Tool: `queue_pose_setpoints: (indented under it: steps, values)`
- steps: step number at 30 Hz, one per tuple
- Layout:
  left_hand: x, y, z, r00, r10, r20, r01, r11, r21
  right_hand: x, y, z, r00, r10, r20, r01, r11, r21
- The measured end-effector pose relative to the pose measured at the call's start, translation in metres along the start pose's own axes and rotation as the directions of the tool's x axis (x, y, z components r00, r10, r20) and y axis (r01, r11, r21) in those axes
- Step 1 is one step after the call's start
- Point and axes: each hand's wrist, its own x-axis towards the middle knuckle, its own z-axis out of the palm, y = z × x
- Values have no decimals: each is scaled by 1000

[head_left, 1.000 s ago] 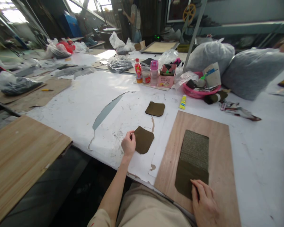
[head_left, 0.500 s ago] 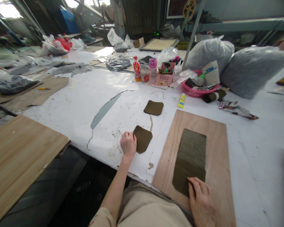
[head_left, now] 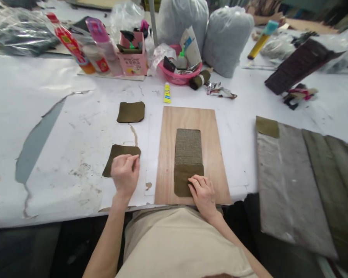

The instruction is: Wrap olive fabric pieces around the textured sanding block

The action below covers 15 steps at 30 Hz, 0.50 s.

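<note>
On the pale wooden board (head_left: 216,154) lies an olive-brown piece (head_left: 182,179) of smooth sheet material. Above it is a ribbed grey-green panel (head_left: 188,146); whether they are joined I cannot tell. My right hand (head_left: 203,195) rests on the smooth piece's lower right part, fingers extended and close together. My left hand (head_left: 124,173) is closed in a pinch, in front of a brown cut piece (head_left: 108,166) with trimmed corners. What is between its fingertips, if anything, does not show. A small stack of similar brown pieces (head_left: 130,112) lies farther back.
A yellow tube (head_left: 167,93) lies behind the board. Farther back stand a pink basket (head_left: 179,79), a pink box (head_left: 132,63), bottles (head_left: 72,46) and filled plastic bags (head_left: 227,42). Folded grey-green material (head_left: 290,181) overhangs the table edge at right. White table covering (head_left: 75,135) is torn at left.
The view has swung to the right and down. My left hand has shifted from the brown piece's left edge to over its right part. My right hand stays on the olive-brown piece.
</note>
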Motion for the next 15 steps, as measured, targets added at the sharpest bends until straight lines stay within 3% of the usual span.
queue_pose_setpoints:
  steps: [2,4,6,9,15]
  values:
    - [-6,31,10,975,181,130,-157,972,-177,-2,-1,0,1000,11,-2,-11,1000,11]
    - [-15,60,20,888,383,256,-303,904,-303,-4,-2,-1,1000,18,5,-18,1000,15]
    - [-24,81,29,813,500,298,-399,852,-340,-5,-2,-2,1000,18,14,-18,1000,14]
    - [-34,93,37,778,535,331,-449,840,-303,-6,-2,-5,999,19,36,-20,999,29]
    - [-40,88,42,767,532,358,-462,846,-266,7,5,-15,996,83,-16,-80,983,163]
